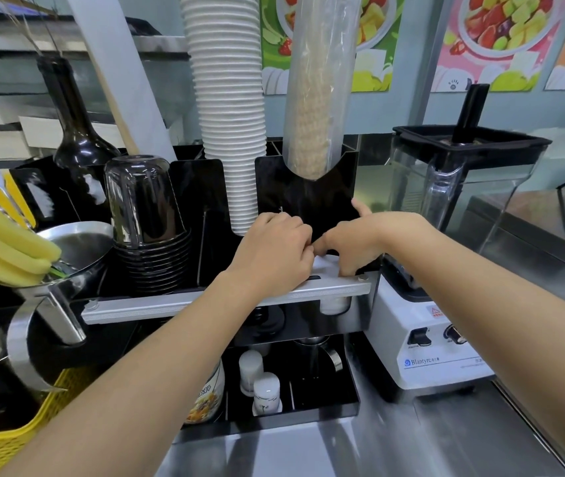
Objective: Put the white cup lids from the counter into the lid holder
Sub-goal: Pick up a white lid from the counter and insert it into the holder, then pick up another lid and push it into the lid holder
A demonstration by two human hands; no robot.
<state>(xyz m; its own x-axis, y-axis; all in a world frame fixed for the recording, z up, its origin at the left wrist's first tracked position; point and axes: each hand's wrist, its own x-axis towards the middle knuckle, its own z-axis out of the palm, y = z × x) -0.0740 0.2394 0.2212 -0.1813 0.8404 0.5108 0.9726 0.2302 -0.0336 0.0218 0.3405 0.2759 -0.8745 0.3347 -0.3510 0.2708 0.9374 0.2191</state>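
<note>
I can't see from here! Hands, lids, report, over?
Both hands, left and right, pressing white lids into black lid holder. Cup stack close beside. Nothing blocking.

A stainless steel counter (411, 438) is observed. Directly on it are set a black organiser (308, 421), a white blender base (422, 342) and a yellow basket (6, 438).

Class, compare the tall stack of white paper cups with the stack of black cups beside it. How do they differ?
The white paper cups form a tall column rising out of the top of the picture; the black cups form a short stack. The white stack is bare, while a clear cup sits upside down over the black one. Both stand in the black holder.
</note>
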